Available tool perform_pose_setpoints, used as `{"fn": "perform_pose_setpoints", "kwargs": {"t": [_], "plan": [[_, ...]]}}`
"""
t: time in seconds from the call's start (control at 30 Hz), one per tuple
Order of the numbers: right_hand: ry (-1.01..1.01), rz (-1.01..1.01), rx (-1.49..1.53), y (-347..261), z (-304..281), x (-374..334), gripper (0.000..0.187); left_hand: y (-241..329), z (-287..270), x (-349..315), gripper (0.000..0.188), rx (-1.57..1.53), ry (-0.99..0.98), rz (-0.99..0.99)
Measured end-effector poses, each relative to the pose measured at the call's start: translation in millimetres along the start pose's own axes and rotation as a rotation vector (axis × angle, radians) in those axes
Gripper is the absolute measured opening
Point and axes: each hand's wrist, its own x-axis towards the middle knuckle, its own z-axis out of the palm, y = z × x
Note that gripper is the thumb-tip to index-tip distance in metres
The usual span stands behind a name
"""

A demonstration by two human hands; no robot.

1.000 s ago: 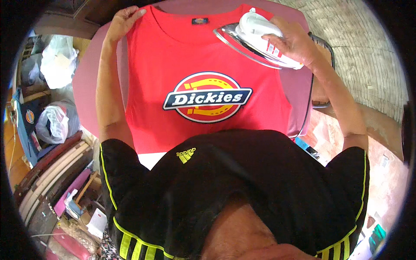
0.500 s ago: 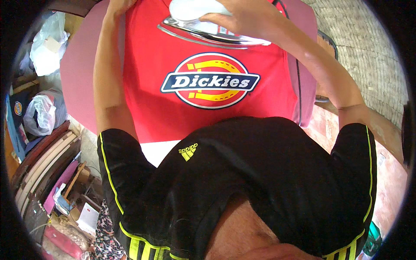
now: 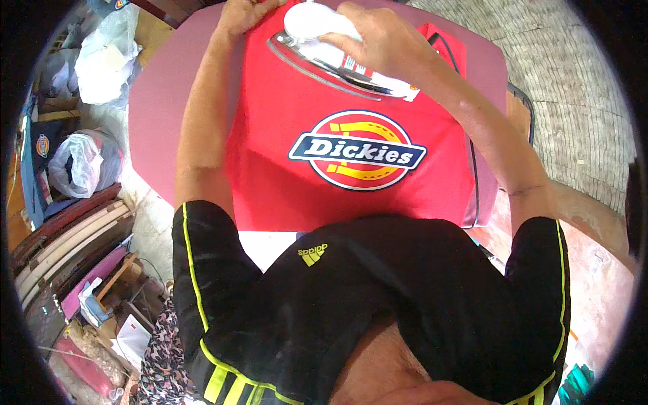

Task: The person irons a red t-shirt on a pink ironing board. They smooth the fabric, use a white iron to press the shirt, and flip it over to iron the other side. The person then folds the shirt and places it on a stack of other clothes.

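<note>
A red cloth (image 3: pixel 290 182) with black piping along its right side lies spread over a mauve padded board (image 3: pixel 169 88). Its front carries a round yellow, white and navy emblem (image 3: pixel 358 150). My right hand (image 3: pixel 385 37) is wrapped round the handle of a white clothes iron (image 3: pixel 312 21). The iron's silver soleplate is against the cloth beyond the emblem, its tip pointing right. At the cloth's far left edge, my left hand (image 3: pixel 244 16) has its fingers closed on the fabric; the top of the picture cuts off part of it.
White plastic bags (image 3: pixel 84 165) hang or lie at the left. Below them are stacked curved boards (image 3: pixel 74 250) and assorted clutter. A metal-framed chair (image 3: pixel 521 111) stands just past the board's right side, with a woven mat (image 3: pixel 574 101) on the floor beyond.
The whole view has shifted, so the board and cloth sit further right and lower. The iron has turned slightly and moved a little farther from the emblem. More of my left hand shows.
</note>
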Motion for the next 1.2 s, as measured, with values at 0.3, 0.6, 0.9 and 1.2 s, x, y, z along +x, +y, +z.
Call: {"fn": "perform_pose_setpoints", "kwargs": {"t": [0.3, 0.6, 0.9, 1.2], "plan": [[0.233, 0.23, 0.045, -8.4, 34.6, 52.3, 0.046, -21.9, -28.0, -13.1, 0.033, 0.321, 0.09, 0.052], [0.184, 0.476, 0.3, -9.9, 45.6, 85.1, 0.057, -37.5, -28.8, -18.0, 0.025, 0.281, 0.205, -0.211], [0.235, 0.418, 0.203, -4.3, 56.5, 101.9, 0.056, -29.4, -36.2, -19.7, 0.025, 0.292, 0.115, -0.175], [0.016, 0.315, 0.224, 55.4, -10.5, 62.2, 0.045, -26.0, -28.2, -17.3, 0.026, 0.262, 0.145, -0.175]]}}
